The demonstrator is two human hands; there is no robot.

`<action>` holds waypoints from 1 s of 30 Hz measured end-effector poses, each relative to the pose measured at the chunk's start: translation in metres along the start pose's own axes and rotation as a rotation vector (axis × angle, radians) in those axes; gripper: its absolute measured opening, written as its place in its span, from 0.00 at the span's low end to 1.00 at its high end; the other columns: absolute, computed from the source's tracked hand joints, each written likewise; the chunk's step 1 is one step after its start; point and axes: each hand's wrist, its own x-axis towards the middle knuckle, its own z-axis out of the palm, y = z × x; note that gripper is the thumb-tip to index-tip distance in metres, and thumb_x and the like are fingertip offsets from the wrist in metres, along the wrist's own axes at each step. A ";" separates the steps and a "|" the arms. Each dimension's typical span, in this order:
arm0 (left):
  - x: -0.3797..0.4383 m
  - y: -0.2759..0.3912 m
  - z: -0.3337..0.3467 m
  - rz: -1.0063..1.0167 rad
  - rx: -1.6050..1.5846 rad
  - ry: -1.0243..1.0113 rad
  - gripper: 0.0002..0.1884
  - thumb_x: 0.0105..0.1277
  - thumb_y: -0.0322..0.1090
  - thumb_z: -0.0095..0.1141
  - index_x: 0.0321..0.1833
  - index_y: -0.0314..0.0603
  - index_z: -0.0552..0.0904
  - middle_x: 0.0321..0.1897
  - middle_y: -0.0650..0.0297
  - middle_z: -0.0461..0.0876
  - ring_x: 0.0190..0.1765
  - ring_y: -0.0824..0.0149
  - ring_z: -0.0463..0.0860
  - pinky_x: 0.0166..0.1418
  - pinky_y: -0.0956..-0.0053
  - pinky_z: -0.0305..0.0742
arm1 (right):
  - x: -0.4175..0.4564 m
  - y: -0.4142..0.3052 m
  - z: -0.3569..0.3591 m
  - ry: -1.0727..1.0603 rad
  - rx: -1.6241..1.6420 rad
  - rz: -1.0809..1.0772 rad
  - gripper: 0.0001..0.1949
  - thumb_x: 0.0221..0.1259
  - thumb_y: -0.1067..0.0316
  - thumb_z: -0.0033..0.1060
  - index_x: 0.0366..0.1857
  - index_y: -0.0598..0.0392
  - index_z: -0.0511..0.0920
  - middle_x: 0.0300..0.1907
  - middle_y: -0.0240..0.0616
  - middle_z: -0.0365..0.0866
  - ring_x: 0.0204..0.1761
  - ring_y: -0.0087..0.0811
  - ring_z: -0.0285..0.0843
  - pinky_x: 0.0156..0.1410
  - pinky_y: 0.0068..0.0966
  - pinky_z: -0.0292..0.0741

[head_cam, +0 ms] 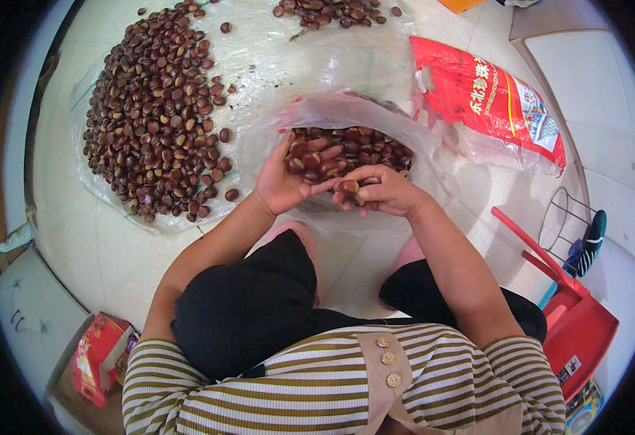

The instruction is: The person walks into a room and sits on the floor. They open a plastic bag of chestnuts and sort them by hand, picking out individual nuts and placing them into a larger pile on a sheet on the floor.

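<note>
An open clear plastic bag (426, 136) full of chestnuts (372, 147) stands on the floor before me. My left hand (290, 179) is at the bag's near left side, palm up, with several chestnuts (311, 160) in it. Close by on the right, my right hand (380, 190) holds a chestnut (348, 186) between thumb and fingers, over the bag's near edge. The two hands meet or nearly meet at the fingertips. A large heap of chestnuts (154, 109) lies on a plastic sheet (274, 65) to the left.
Another chestnut pile (334, 11) lies at the far edge of the sheet. A red printed sack (491, 103) lies to the right. Nearer on the right are a red plastic dustpan (578, 337) and a wire rack (562, 217). A red package (103, 353) sits at the lower left.
</note>
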 end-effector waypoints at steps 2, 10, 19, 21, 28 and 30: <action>0.000 0.000 0.000 -0.011 -0.024 -0.010 0.29 0.71 0.58 0.35 0.63 0.42 0.69 0.64 0.52 0.68 0.65 0.47 0.67 0.62 0.48 0.68 | -0.001 -0.007 0.005 -0.056 0.011 -0.041 0.16 0.58 0.63 0.61 0.50 0.55 0.76 0.43 0.38 0.82 0.43 0.25 0.80 0.33 0.17 0.74; 0.004 0.000 -0.012 -0.024 0.061 0.014 0.28 0.71 0.58 0.36 0.64 0.46 0.69 0.59 0.57 0.73 0.59 0.55 0.74 0.58 0.51 0.72 | 0.018 -0.019 0.031 0.398 -0.548 -0.104 0.18 0.52 0.64 0.67 0.46 0.58 0.78 0.35 0.33 0.81 0.35 0.23 0.77 0.38 0.21 0.74; 0.002 -0.006 -0.010 -0.031 0.140 0.116 0.26 0.68 0.60 0.42 0.56 0.49 0.77 0.47 0.65 0.80 0.52 0.60 0.78 0.57 0.53 0.74 | 0.027 -0.013 0.047 0.571 -1.211 -0.328 0.20 0.49 0.58 0.65 0.47 0.52 0.79 0.40 0.44 0.81 0.39 0.43 0.80 0.45 0.34 0.76; 0.002 -0.007 -0.008 -0.058 0.094 0.113 0.25 0.68 0.60 0.41 0.57 0.51 0.77 0.48 0.65 0.80 0.52 0.61 0.78 0.57 0.53 0.74 | 0.028 -0.014 0.044 0.624 -1.268 -0.318 0.19 0.51 0.59 0.63 0.47 0.51 0.79 0.40 0.42 0.81 0.39 0.43 0.80 0.44 0.35 0.76; -0.002 -0.010 -0.004 -0.044 0.131 0.258 0.24 0.68 0.59 0.43 0.55 0.52 0.77 0.48 0.65 0.79 0.52 0.62 0.78 0.58 0.49 0.73 | 0.043 -0.015 0.048 0.604 -1.526 -0.269 0.10 0.52 0.62 0.61 0.37 0.51 0.79 0.34 0.39 0.80 0.37 0.43 0.79 0.40 0.38 0.75; -0.003 -0.010 -0.001 -0.056 0.124 0.263 0.24 0.68 0.59 0.43 0.55 0.51 0.77 0.50 0.64 0.79 0.53 0.61 0.78 0.58 0.49 0.73 | 0.045 -0.016 0.049 0.594 -1.461 -0.272 0.11 0.50 0.63 0.63 0.38 0.51 0.79 0.33 0.42 0.79 0.34 0.43 0.79 0.38 0.37 0.74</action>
